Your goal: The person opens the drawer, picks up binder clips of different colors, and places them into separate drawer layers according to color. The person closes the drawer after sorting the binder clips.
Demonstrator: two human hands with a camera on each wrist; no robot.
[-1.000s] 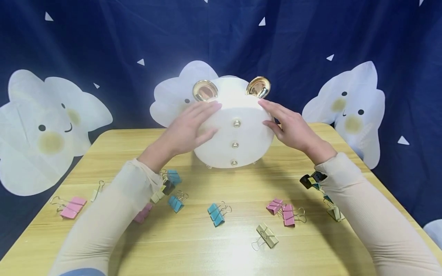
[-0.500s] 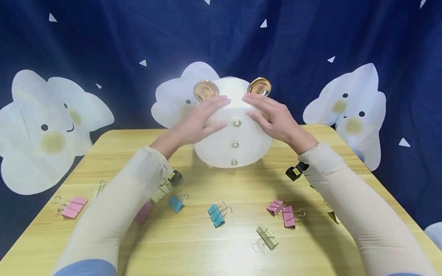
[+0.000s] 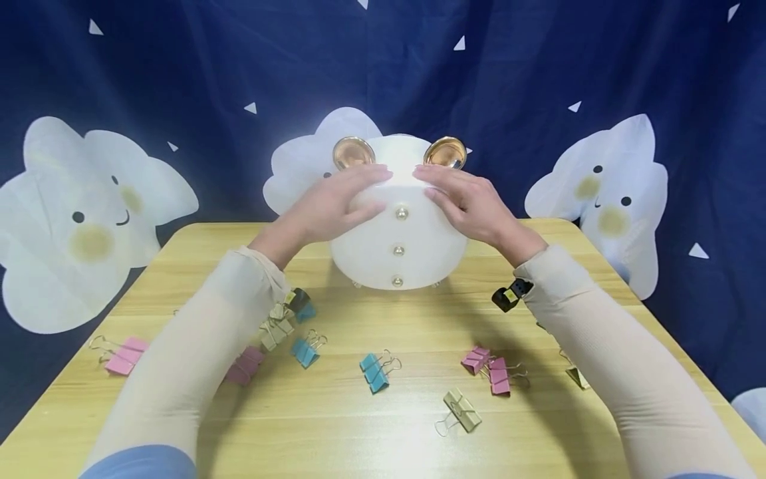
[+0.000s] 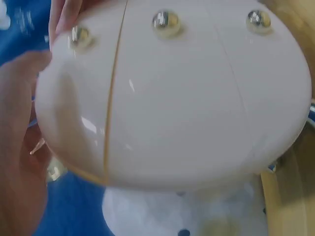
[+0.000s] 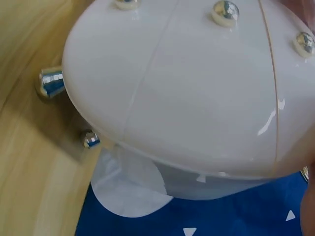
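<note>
A rounded white box (image 3: 395,233) stands at the back of the table, with gold ear-shaped discs on top and a column of gold knobs down its front. My left hand (image 3: 332,206) lies against its upper left, fingers fairly straight over the top edge and thumb lower at the front. On the upper right, my right hand (image 3: 473,203) lies in much the same way. The left wrist view shows thin seams across the white front (image 4: 172,108). Small metal feet (image 5: 51,82) under the box appear in the right wrist view.
Binder clips lie scattered on the wooden table (image 3: 335,432): a blue one (image 3: 375,372), pink ones (image 3: 499,377) and a beige one (image 3: 462,409) in front, several more at left. Black wrist cameras (image 3: 509,295) hang by the sleeves. A blue cloud-patterned curtain (image 3: 383,60) hangs behind.
Both hands have moved inward over the top of the white box, nearer each other. During the last half second the box has shifted slightly left. The binder clips stay put.
</note>
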